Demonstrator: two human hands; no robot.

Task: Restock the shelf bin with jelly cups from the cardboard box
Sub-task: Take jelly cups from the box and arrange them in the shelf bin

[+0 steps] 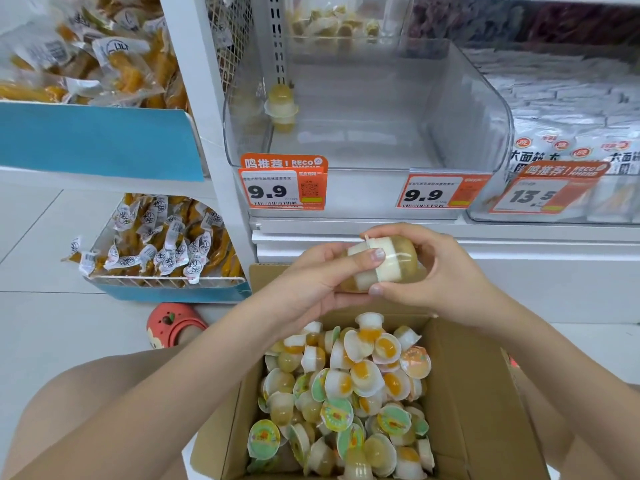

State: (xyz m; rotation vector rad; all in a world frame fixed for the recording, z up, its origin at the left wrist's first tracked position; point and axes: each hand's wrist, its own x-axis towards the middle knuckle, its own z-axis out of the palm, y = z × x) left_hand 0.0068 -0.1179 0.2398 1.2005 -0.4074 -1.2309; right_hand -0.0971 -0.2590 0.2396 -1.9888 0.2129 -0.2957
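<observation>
Both hands held two jelly cups (pixel 381 263) pressed lid to lid above the box (pixel 478 403): the left hand (pixel 322 282) gripped the pale near-left cup, the right hand (pixel 440 271) pinched the amber one. The box brimmed with cups, orange, yellow and white. One pair (pixel 281 107) stood far left in the clear bin (pixel 485 109).

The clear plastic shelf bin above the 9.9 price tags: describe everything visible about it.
The clear plastic shelf bin is a transparent, open-topped container with rounded front corners and a low front wall. It sits on the white shelf, directly behind two orange-and-white price tags reading 9.9. It is almost empty: a pair of jelly cups, stacked rim to rim, stands at its left side, close to the wall. Neither hand touches it.
</observation>
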